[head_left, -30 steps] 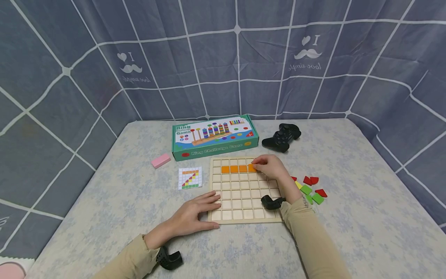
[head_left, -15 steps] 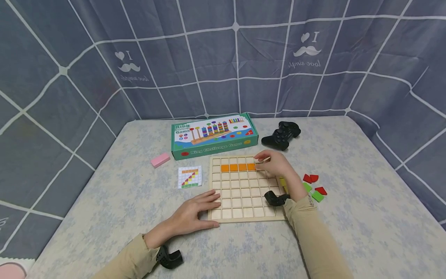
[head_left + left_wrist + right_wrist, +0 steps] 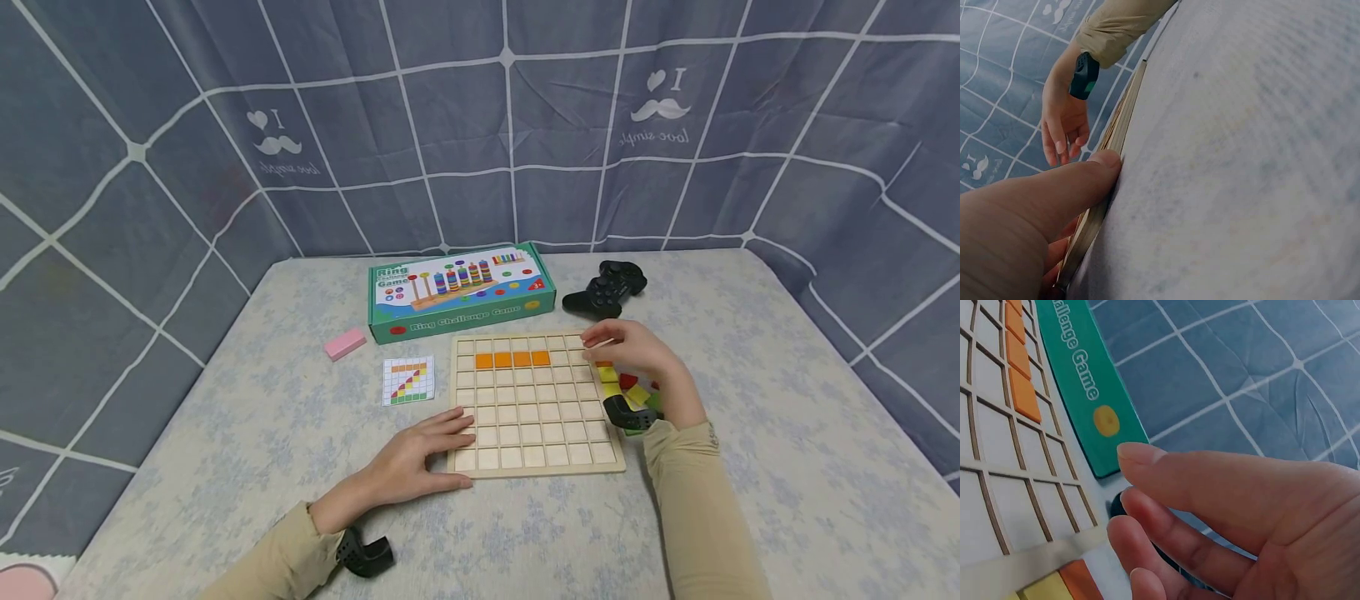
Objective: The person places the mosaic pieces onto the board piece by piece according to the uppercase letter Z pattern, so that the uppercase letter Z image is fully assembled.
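A wooden grid board (image 3: 517, 414) lies on the table, with a row of several orange square tiles (image 3: 503, 360) in its second row from the back. My left hand (image 3: 411, 468) rests at the board's left edge, fingers spread over the rim. In the left wrist view the thumb (image 3: 1079, 181) lies against the board's side. Just past the board's right edge hovers my right hand (image 3: 637, 347), its fingers loosely bent and nothing between them. Below it lie loose yellow, red and green tiles (image 3: 637, 394), partly hidden by the wrist. An orange tile (image 3: 1082, 580) shows there in the right wrist view.
A printed pattern card (image 3: 408, 381) and a pink block (image 3: 345, 344) lie left of the board. Behind stand a green Ring Challenge Game box (image 3: 461, 318) and a black game controller (image 3: 606, 290). A grey-blue curtain (image 3: 465, 125) surrounds the table.
My right hand has let go of the last orange tile in the row and moved right, off the board toward the loose tiles. My left hand stays in place.
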A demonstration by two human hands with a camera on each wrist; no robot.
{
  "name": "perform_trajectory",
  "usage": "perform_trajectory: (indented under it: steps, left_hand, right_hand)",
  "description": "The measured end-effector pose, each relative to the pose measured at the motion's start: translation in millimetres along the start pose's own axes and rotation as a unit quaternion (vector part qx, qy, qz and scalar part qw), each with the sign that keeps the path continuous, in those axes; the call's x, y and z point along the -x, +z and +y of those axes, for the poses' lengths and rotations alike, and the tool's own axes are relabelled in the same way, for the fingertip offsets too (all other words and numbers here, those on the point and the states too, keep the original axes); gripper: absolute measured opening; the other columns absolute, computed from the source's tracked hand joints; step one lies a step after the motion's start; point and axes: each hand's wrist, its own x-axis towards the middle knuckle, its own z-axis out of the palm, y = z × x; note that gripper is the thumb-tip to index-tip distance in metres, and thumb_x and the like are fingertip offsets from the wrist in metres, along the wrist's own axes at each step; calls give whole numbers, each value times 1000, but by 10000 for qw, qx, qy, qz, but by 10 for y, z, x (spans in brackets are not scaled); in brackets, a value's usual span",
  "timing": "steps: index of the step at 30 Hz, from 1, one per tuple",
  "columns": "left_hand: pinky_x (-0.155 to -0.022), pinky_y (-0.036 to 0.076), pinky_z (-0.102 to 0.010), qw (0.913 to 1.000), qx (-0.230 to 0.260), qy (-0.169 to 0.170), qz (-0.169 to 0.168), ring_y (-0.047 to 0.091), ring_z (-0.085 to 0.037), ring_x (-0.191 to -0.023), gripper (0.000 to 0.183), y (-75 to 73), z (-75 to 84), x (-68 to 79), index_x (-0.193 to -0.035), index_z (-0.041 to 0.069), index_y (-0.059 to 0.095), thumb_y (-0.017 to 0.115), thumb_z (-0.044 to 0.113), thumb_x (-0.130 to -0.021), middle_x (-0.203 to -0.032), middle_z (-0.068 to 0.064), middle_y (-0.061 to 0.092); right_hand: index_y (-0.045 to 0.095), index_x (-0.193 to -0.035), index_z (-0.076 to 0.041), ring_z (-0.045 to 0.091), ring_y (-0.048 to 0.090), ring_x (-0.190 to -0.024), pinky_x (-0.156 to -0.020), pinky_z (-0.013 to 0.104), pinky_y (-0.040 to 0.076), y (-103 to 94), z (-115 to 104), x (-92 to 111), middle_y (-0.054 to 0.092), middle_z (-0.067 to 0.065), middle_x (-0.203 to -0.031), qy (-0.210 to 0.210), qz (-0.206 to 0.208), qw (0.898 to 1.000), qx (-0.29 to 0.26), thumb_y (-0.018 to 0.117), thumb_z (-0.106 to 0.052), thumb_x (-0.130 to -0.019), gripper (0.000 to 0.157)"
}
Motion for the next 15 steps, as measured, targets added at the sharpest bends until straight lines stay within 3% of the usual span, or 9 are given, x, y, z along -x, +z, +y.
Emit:
perform_trajectory:
  steps: [7,15]
  left_hand:
    - [-107,33,-42,10000,17,35,2,33,-21,-136,59,1,-3,2,-126,9,61,70,46,-81,-142,-3,45]
    - [-107,33,-42,10000,77,28,-11,33,-21,-136,59,2,-5,4,-127,9,61,70,45,-82,-142,-2,45]
  right_hand:
    - [55,-124,5,31,60,-97,-86,41,50,-61,105,45,57,21,-116,123,115,9997,-163,66,-17,-89,43]
    - [54,-125,5,22,57,-92,-79,34,50,-98,227,63,57,22,-118,245,292,9988,-314,68,-19,-87,47]
